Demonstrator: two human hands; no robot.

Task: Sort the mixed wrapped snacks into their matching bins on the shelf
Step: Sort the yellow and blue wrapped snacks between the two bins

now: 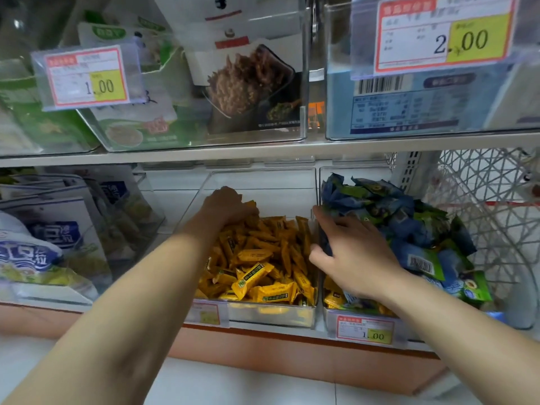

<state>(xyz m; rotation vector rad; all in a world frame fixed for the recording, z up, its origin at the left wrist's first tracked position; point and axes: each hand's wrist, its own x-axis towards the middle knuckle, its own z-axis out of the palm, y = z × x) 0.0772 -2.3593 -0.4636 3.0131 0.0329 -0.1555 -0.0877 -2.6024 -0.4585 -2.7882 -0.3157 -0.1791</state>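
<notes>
Two bare hands are reaching into the lower shelf, well apart from each other. The left hand (226,204) is lying at the back of the clear plastic bin in the middle (271,315), with its fingers curled down into the pile of small yellow-orange wrapped snacks (263,258); whether it is gripping one of them cannot be told, because the fingertips are hidden. The right hand (355,252) is resting at the left edge of the neighbouring clear plastic bin on the right (331,323). Its thumb and fingers are closing around a dark blue wrapped packet (325,244) just beside the wall between the two bins.

This right bin is holding a high heap of blue and green wrapped snacks (415,226), and a few yellow packets (334,298) are lying mixed at its front bottom. A red and yellow price label reading 1.00 (365,330) is hanging on its front.

Above, on the upper shelf, a bigger price label reading 2.00 (444,33) is standing on a clear box. At the far right a white wire basket (482,182) is showing.
</notes>
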